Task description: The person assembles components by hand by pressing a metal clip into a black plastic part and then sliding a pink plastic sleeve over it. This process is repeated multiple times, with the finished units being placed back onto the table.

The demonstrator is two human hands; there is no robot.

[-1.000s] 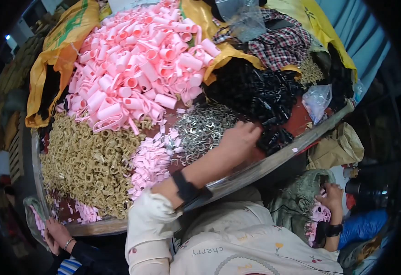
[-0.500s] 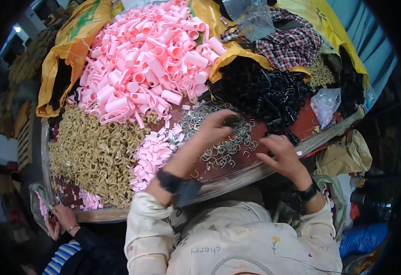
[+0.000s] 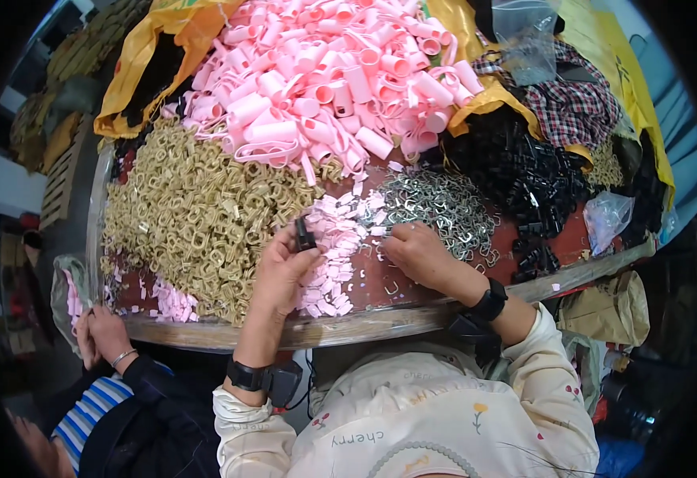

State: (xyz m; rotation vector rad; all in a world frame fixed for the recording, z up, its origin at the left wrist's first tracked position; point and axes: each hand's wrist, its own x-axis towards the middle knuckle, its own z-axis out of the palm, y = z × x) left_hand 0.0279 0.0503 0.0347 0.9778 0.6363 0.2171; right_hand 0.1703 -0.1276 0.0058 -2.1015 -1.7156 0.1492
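My left hand is closed on a small black plastic piece, held upright between thumb and fingers at the border of the beige pieces and the small pink pieces. To its right, my right hand has its fingertips pinched together low over the table; what they hold, if anything, is too small to make out. The small flat pink pieces lie between the hands. Beyond my right hand spreads a heap of bent metal wire loops. Beige ring-shaped pieces are heaped left of my left hand.
Pink tubes with straps are piled at the back, beside a yellow sack. Black plastic parts spill from another sack on the right, near a clear bag. A co-worker's hands are at the table's left corner.
My left hand has moved left from above the wire loops with the black piece. The right hand has come left from near the black parts, its fingers now pinched. The view has shifted.
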